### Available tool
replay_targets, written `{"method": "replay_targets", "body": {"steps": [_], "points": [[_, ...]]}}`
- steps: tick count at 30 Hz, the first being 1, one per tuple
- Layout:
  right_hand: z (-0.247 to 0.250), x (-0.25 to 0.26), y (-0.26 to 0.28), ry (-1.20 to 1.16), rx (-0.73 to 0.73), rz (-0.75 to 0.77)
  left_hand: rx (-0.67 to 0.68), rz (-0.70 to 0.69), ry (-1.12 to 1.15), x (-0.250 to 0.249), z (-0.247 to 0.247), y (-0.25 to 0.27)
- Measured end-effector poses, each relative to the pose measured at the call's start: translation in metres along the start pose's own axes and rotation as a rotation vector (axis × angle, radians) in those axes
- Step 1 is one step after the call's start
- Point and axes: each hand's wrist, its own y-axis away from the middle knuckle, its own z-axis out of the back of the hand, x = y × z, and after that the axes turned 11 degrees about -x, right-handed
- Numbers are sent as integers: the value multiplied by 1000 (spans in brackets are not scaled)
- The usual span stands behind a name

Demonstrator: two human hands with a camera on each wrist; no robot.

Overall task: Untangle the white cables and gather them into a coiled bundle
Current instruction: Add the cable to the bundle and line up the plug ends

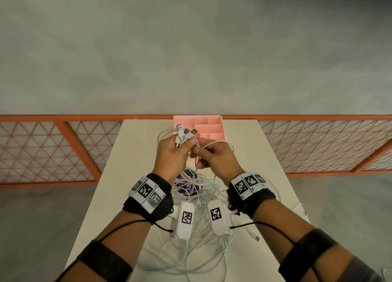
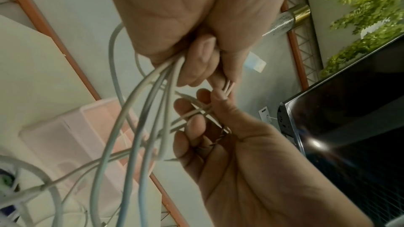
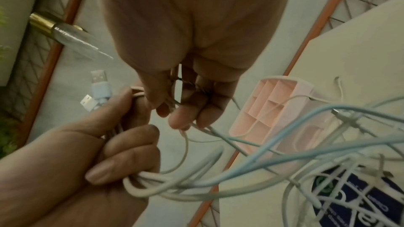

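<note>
Several white cables (image 1: 199, 214) lie tangled on the white table (image 1: 131, 175) and rise to both hands. My left hand (image 1: 171, 152) grips a bunch of cable ends, whose USB plugs (image 1: 186, 132) stick up above the fist. In the left wrist view its fingers (image 2: 201, 65) curl round the strands. Just to the right, almost touching it, my right hand (image 1: 212, 156) pinches a cable loop; in the right wrist view its fingertips (image 3: 181, 118) close on thin strands. The left hand (image 3: 122, 144) and the plugs (image 3: 98, 82) also show there.
A pink compartment tray (image 1: 212, 120) sits at the table's far edge, behind the hands. A purple round object (image 1: 186, 188) lies under the cables. One loose connector (image 1: 255, 237) rests near the right edge. An orange mesh railing (image 1: 42, 145) runs beyond the table.
</note>
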Motion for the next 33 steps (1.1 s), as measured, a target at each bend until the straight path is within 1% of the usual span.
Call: {"method": "replay_targets", "body": {"steps": [3, 5, 7, 11, 13, 15, 18, 21, 24, 26, 27, 30, 32, 33], "points": [[5, 3, -2, -17, 22, -45, -44, -30, -7, 11, 6, -6], [7, 3, -2, -24, 15, -73, -84, 2, 10, 15, 8, -7], [9, 2, -1, -24, -27, -91, -97, 4, -3, 19, 7, -7], [11, 14, -1, -113, -113, -72, -102, -67, -113, 28, 6, -4], [12, 27, -1, -227, -149, -37, -71, -95, -175, 36, 3, 1], [13, 46, -4, -326, -163, 16, 11, -103, -203, 45, -1, 7], [18, 76, -11, -447, -186, 132, 119, -54, -244, 56, -1, 17], [33, 96, -20, -484, -202, 195, 143, -11, -289, 72, 7, 22], [50, 93, -24, -361, -202, 201, 100, 30, -267, 73, 14, 22], [65, 78, -27, -216, -252, 190, 82, 28, -252, 65, 17, 20], [75, 69, -30, -147, -300, 177, 85, 20, -249, 61, 18, 18], [118, 40, -39, 62, -538, 107, 93, 8, -224, 51, 22, 13], [156, 25, -40, 224, -714, 5, 85, 0, -217, 44, 25, 11], [179, 18, -39, 276, -777, -52, 76, -7, -227, 41, 27, 10]]}}
